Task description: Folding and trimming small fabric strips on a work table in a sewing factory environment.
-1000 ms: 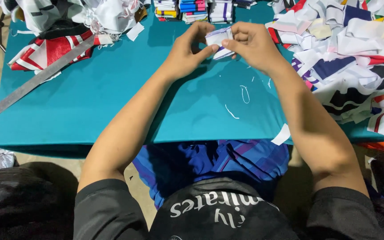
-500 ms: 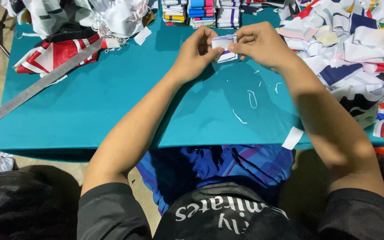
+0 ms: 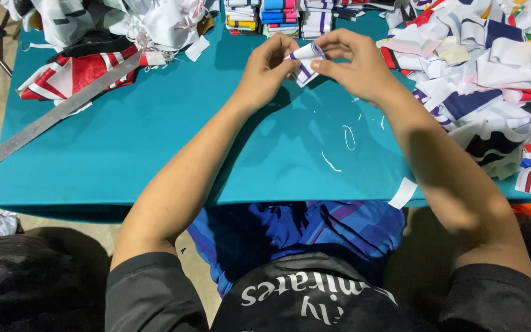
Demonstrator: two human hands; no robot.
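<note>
Teal cloth covers the table (image 3: 155, 141), which stands on a pale concrete floor and fills most of the head view. Over its far middle both hands meet on a small white fabric strip with purple stripes (image 3: 304, 61), held just above the cloth. The left hand (image 3: 265, 71) pinches the strip's left end between thumb and fingers, its grip closed on the fabric; the right hand (image 3: 354, 64) closes thumb and forefinger on the upper right end, where the strip appears curled into a partial roll. Whether the roll is tight or loose cannot be told.

At the far left a long grey metal ruler (image 3: 62, 110) lies slantwise, its far end resting on a red, white and black folded garment (image 3: 75, 71). Behind the hands, along the far edge, stand neat stacks of small coloured fabric pieces (image 3: 281, 13). A loose heap of white, navy and red fabric cut-offs (image 3: 493, 80) fills the right side. White thread scraps (image 3: 346, 136) lie near the hands, and a white paper slip (image 3: 402, 192) hangs at the near edge.

Judged from this pose, the rolling goes best with both ends kept level, the stripes aligned edge to edge, and even tension between the two pinches so that the strip does not skew or spring open.
</note>
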